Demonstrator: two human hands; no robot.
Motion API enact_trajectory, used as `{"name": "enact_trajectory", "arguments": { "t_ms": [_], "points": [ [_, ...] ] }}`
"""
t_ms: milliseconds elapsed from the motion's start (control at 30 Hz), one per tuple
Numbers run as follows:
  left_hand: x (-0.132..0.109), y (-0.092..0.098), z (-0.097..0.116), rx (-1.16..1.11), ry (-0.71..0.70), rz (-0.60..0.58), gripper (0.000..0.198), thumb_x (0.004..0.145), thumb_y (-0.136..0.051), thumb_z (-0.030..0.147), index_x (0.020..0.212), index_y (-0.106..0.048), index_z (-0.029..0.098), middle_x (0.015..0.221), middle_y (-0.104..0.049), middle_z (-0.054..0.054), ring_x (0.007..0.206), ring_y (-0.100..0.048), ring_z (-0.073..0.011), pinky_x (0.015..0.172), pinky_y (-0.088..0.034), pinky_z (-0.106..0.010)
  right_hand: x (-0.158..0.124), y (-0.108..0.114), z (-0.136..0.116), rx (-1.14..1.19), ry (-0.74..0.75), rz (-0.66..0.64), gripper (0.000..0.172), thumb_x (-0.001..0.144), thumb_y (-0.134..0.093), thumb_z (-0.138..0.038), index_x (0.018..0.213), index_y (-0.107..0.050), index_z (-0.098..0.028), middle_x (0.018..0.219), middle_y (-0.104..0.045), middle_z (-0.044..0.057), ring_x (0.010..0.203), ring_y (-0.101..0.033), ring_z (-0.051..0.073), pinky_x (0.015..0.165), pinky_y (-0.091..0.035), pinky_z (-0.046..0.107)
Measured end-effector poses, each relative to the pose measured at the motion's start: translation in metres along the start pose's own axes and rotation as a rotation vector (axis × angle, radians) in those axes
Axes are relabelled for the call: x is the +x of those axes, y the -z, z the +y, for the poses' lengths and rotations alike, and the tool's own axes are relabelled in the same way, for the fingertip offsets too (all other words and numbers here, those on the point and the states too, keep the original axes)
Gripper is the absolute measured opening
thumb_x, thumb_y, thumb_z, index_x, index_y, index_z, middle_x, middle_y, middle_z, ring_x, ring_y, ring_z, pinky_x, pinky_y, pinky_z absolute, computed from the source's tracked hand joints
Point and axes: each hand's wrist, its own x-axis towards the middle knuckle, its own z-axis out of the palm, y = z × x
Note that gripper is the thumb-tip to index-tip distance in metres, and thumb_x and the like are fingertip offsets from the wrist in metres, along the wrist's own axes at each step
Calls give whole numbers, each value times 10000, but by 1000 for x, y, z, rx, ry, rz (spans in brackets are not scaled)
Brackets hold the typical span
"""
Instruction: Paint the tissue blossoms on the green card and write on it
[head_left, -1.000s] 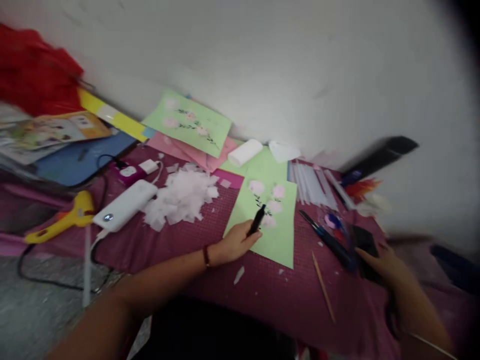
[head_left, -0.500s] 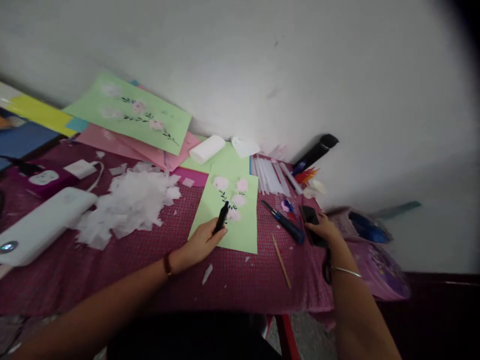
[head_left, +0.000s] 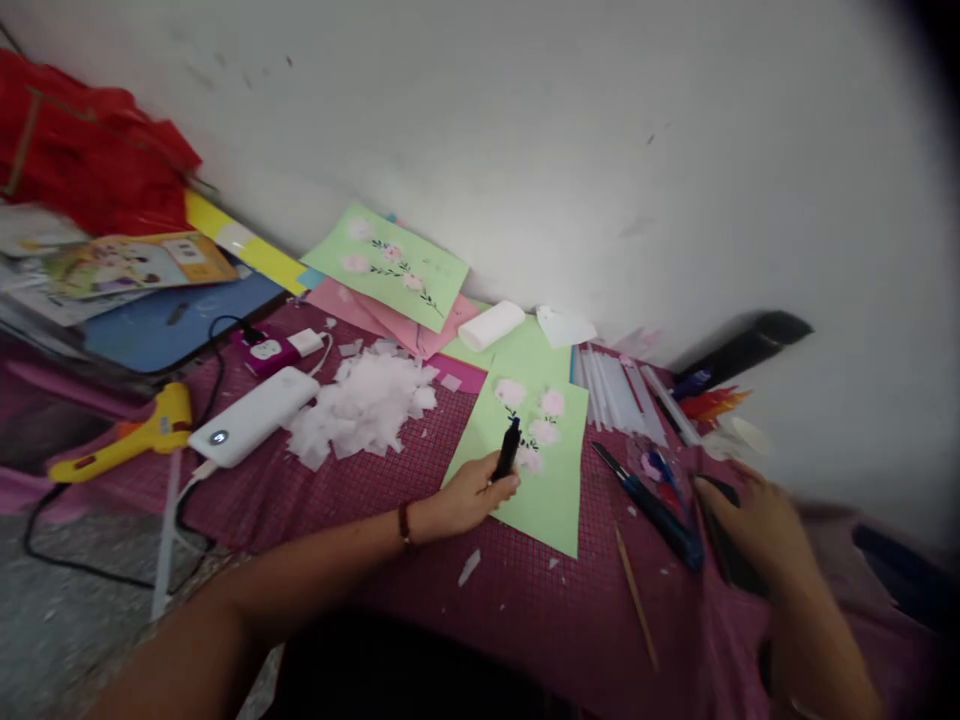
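My left hand [head_left: 471, 492] is closed around a black marker [head_left: 507, 449], its tip on a light green sheet [head_left: 547, 480] decorated with pink tissue flowers and dark stems. The hand rests on the sheet's near left edge. My right hand [head_left: 754, 520] lies blurred at the right on a black phone-like object [head_left: 724, 545], fingers curled over it. Blue-handled scissors [head_left: 649, 497] lie between the sheet and my right hand. A thin wooden stick [head_left: 636, 595] lies in front of them.
A pile of white tissue scraps [head_left: 364, 403], a white power bank [head_left: 251, 417], a yellow glue gun [head_left: 127, 438] and cables sit at left. Coloured papers [head_left: 390, 255] lean at the wall. White sticks [head_left: 619, 380] and a black tube [head_left: 742, 345] lie at the back right. A magenta grid mat [head_left: 337, 500] covers the table.
The view swung right, then back left. My left hand has kept the marker on the green sheet. My right hand stays at the black object beside the scissors.
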Motion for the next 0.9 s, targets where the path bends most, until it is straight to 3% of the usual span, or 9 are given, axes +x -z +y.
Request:
{"name": "enact_trajectory", "arguments": {
  "t_ms": [33, 167, 267, 367, 533, 600, 667, 733, 900],
  "points": [
    [1, 0, 2, -9, -3, -7, 264, 916, -440, 417, 967, -508, 166, 798, -564, -31, 687, -530, -140, 621, -449, -266, -12, -10, -29, 59, 52, -15, 510, 760, -608, -564, 1129, -620, -212, 1236, -607, 187, 1229, -526, 395, 1045, -380, 595],
    [5, 3, 12, 202, -122, -76, 312, 918, -452, 430, 1028, -550, 155, 884, -627, -93, 795, -580, -195, 736, -470, -331, -70, -60, -144, 461, 412, -475, 551, 862, -582, -440, 1369, -467, -259, 1401, -517, 115, 1302, -491, 267, 1094, -399, 493],
    [3, 8, 20, 292, -157, -99, 330, 931, -423, 388, 1118, -543, 144, 1038, -644, -149, 933, -595, -239, 843, -453, -383, -84, -89, -187, 636, 441, -509, 418, 929, -498, -388, 1320, -536, -245, 1338, -568, 113, 1263, -521, 242, 1091, -402, 474],
    [1, 15, 27, 356, -89, -102, 240, 902, -464, 339, 1018, -552, 148, 957, -650, -112, 845, -595, -206, 775, -459, -350, -73, -98, -191, 820, 360, -488, 317, 962, -424, -371, 1098, -670, -225, 1208, -637, 97, 1147, -591, 219, 1053, -436, 450],
    [3, 8, 36, 315, 9, -188, 269, 922, -411, 373, 746, -459, 176, 606, -514, 13, 537, -491, -113, 538, -404, -255, -66, -92, -182, 1040, 268, -512, 255, 931, -496, -370, 1059, -668, -233, 1075, -669, 50, 1032, -624, 184, 989, -484, 403],
    [8, -3, 38, 247, 29, -201, 324, 936, -380, 400, 715, -451, 174, 590, -500, 15, 510, -484, -98, 515, -409, -243, -68, -90, -181, 1136, 247, -606, 284, 917, -511, -413, 1095, -645, -236, 1018, -675, 47, 835, -658, 164, 800, -565, 355],
    [14, -10, 41, 190, 52, -222, 325, 927, -395, 414, 734, -474, 165, 627, -526, 2, 522, -508, -94, 510, -439, -237, -67, -89, -177, 1224, 202, -652, 313, 909, -513, -457, 1100, -622, -234, 984, -679, 47, 632, -625, 128, 600, -560, 303],
    [20, -9, 45, 148, 68, -253, 269, 896, -453, 403, 833, -524, 151, 751, -581, -27, 596, -562, -106, 526, -487, -237, -64, -87, -169, 1264, 154, -560, 307, 909, -507, -483, 1025, -624, -224, 972, -684, 49, 638, -625, 124, 612, -558, 294],
    [35, 15, 61, 158, 72, -191, 346, 839, -571, 393, 1102, -561, 169, 995, -630, -72, 748, -608, -129, 582, -541, -247, -50, -86, -148, 1223, 20, -172, 286, 898, -525, -486, 960, -621, -224, 918, -674, 42, 903, -640, 180, 888, -528, 384]
  ]
}}
